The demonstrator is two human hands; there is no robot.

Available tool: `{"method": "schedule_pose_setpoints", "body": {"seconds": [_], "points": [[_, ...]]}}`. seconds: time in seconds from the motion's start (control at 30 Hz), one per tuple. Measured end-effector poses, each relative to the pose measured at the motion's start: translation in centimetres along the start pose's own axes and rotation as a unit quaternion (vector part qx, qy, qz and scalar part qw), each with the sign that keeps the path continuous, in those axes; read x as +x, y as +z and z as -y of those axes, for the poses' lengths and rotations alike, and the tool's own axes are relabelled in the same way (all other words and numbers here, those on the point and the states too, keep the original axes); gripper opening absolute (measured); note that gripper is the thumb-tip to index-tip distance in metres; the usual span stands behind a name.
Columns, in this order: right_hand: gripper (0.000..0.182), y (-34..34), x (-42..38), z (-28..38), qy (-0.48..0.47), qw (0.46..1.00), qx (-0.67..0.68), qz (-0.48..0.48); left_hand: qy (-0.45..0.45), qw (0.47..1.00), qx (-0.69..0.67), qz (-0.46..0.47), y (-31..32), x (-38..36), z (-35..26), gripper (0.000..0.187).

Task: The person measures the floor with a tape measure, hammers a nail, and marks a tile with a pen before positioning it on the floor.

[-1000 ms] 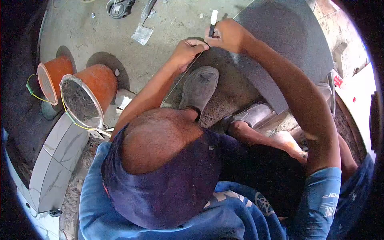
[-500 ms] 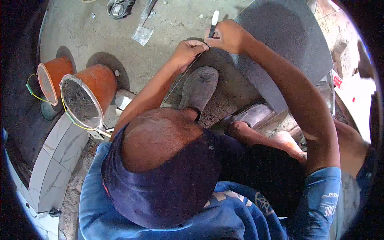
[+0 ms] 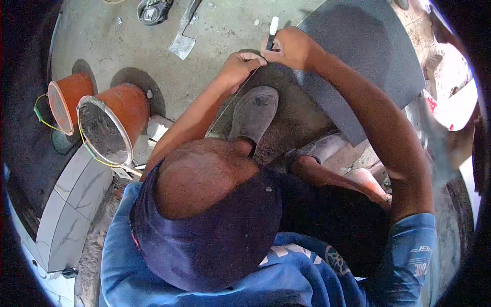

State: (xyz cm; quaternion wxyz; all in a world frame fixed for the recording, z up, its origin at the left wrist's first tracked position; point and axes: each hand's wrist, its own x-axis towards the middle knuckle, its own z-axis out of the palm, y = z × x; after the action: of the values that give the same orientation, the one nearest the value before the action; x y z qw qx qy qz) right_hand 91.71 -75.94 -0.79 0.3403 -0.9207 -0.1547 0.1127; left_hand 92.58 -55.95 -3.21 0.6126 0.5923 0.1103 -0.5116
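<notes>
My left hand point(image 3: 239, 69) pinches one end of a thin, light string point(image 3: 220, 116) between thumb and fingers. The string runs taut down and left until the capped head hides it. Wrapped around a marker pen point(image 3: 273, 35) with a white end and black body is my right hand point(image 3: 295, 47). Its fingertips meet those of my left hand at a small dark bit by the string's end, too small to make out. Both hands are over the concrete floor point(image 3: 215, 30), just beyond a dusty shoe point(image 3: 255, 113).
A hatchet-like tool point(image 3: 182, 46) and a tape measure point(image 3: 153, 13) lie at the top. Two orange buckets point(image 3: 128, 105) rest tilted at left, above marble-patterned tiles point(image 3: 76, 204). A dark grey slab point(image 3: 358, 36) lies to the right, beside rubble point(image 3: 360, 154).
Both hands keep nearly the same place and hold. At the right edge, another person's leg has moved off and a grey blur shows there now.
</notes>
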Motion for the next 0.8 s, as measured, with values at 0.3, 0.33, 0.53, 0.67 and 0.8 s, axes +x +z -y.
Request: {"method": "schedule_pose_setpoints", "body": {"seconds": [0.3,0.33,0.53,0.67,0.8], "points": [[0.033,-0.5,0.3,0.3,0.043,0.994,0.038,0.091,0.005,1.000,0.017,-0.003,0.1,-0.2,-0.3,0.011],[0.033,-0.4,0.1,0.3,0.027,0.998,0.025,0.060,0.006,1.000,0.017,-0.003,0.0,-0.1,-0.2,0.011],[0.036,-0.3,0.3,0.2,0.029,0.996,0.019,0.082,0.001,1.000,0.004,0.009,0.0,-0.2,-0.1,0.011],[0.036,-1.1,0.0,1.0,0.035,0.998,-0.001,0.057,-0.003,1.000,0.026,0.003,0.3,-0.6,-1.0,0.012],[0.037,-1.0,0.5,0.8,0.051,0.993,0.005,0.103,0.010,1.000,0.012,0.002,-0.1,0.1,0.2,0.011]]}}
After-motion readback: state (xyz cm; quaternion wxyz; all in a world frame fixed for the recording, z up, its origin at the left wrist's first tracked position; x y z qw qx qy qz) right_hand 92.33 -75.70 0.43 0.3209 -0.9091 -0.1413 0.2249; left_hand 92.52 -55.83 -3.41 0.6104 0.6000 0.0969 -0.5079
